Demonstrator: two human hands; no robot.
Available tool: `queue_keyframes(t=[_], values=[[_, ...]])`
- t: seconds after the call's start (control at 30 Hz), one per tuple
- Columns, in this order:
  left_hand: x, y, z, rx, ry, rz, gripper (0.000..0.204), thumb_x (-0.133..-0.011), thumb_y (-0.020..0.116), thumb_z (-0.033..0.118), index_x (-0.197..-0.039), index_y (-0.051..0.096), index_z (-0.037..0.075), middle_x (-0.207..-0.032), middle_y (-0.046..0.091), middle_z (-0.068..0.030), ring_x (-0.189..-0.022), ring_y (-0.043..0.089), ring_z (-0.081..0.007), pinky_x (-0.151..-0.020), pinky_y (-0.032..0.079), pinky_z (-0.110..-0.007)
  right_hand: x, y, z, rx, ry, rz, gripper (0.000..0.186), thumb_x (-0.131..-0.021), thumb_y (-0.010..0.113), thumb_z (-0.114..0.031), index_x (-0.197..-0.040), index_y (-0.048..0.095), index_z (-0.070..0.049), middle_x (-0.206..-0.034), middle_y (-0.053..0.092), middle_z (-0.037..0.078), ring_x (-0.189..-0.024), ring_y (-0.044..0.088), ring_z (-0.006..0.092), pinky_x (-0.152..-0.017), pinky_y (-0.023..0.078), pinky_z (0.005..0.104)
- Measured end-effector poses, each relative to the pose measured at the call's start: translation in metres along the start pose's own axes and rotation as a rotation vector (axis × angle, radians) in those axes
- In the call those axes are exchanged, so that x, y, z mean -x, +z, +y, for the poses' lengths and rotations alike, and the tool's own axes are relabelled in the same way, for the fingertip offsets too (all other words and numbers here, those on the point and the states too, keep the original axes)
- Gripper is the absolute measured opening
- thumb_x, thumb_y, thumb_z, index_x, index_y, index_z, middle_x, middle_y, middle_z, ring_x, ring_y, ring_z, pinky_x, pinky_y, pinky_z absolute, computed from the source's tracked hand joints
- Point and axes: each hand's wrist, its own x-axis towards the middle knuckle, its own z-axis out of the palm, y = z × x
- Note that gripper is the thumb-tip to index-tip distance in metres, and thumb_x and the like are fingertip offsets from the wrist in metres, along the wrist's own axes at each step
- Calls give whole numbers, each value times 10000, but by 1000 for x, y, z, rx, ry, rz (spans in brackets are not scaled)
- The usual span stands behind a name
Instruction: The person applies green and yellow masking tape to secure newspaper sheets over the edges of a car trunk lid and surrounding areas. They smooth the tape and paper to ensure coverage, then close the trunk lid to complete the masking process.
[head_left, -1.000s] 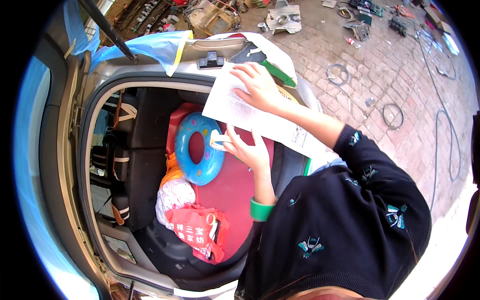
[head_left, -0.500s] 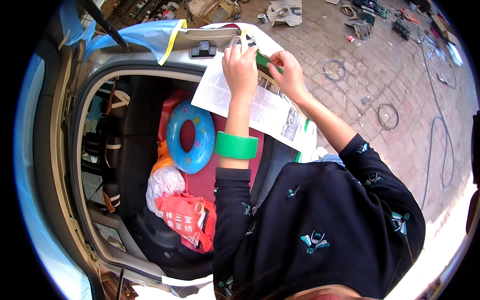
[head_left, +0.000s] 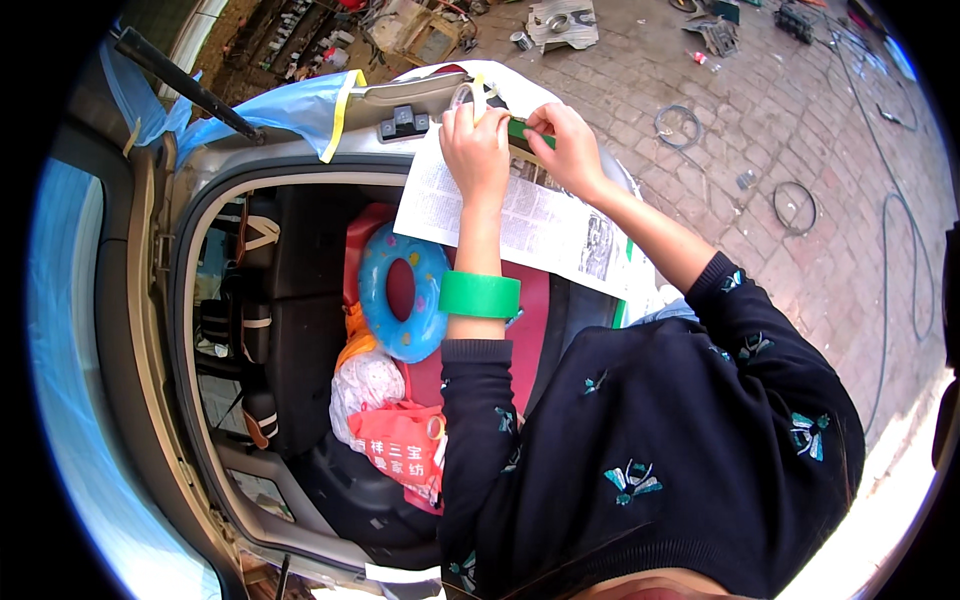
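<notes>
A strip of green tape (head_left: 529, 131) runs between my hands along the car's rear edge, over a sheet of newspaper (head_left: 430, 205). At its left end my left hand (head_left: 474, 160) is closed, fingertips pinched together at the tape. My right hand (head_left: 566, 150) has its fingers bent onto the strip at its right end. Around my left wrist hangs a roll of green tape (head_left: 480, 295). Just beyond my left fingertips, a pale yellowish tape strip (head_left: 478, 96) stands up beside a roundish clear piece. The exact grip of both hands is partly hidden.
In the open car trunk lie a blue swim ring (head_left: 372, 285), a red bag (head_left: 395, 440) and a white bundle (head_left: 368, 388). Blue masking film (head_left: 270, 115) covers the car edge near a black strut (head_left: 190, 85). Cables and scrap parts lie on the brick paving (head_left: 740, 130).
The view has shifted, so the car sits slightly lower and farther right. Both hands stay at the green tape strip, with only slight finger movement.
</notes>
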Motion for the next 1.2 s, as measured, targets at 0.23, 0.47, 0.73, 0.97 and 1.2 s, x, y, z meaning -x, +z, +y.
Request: queue_keyframes(t=[0.23,0.47,0.73,0.97,1.2], values=[[24,10,-8,89,-64,-14,102,-801,658,72,-888,606,70,-971,500,-123,-884,572,-314,-732,478,-404,-6,3,-9,32,49,-28,238,-719,717,-85,-821,504,-54,-742,555,78,-726,574,253,-635,452,370],[27,15,-4,69,-31,60,100,-808,656,73,-894,606,65,-977,498,-129,-903,567,-326,-742,473,-409,-14,6,-1,119,102,-63,292,-708,735,-123,-806,467,-63,-723,551,111,-703,564,311,-602,433,400],[26,23,-2,24,-39,156,98,-817,655,116,-903,617,88,-990,526,-113,-881,558,-316,-723,458,-414,-16,7,1,109,122,-61,325,-706,754,-167,-815,468,-57,-698,559,116,-673,567,322,-586,436,403],[18,25,-4,-17,-12,182,88,-826,646,140,-901,622,100,-1004,541,-107,-848,558,-313,-712,458,-405,-22,5,1,96,129,-88,327,-709,760,-201,-788,477,-56,-654,552,102,-618,565,305,-558,436,394],[14,20,-1,127,-165,185,206,-789,701,107,-991,661,115,-1017,556,-78,-871,614,-266,-687,504,-373,-19,14,0,152,64,15,364,-741,764,-262,-764,460,-62,-590,507,80,-527,517,241,-507,415,352]])
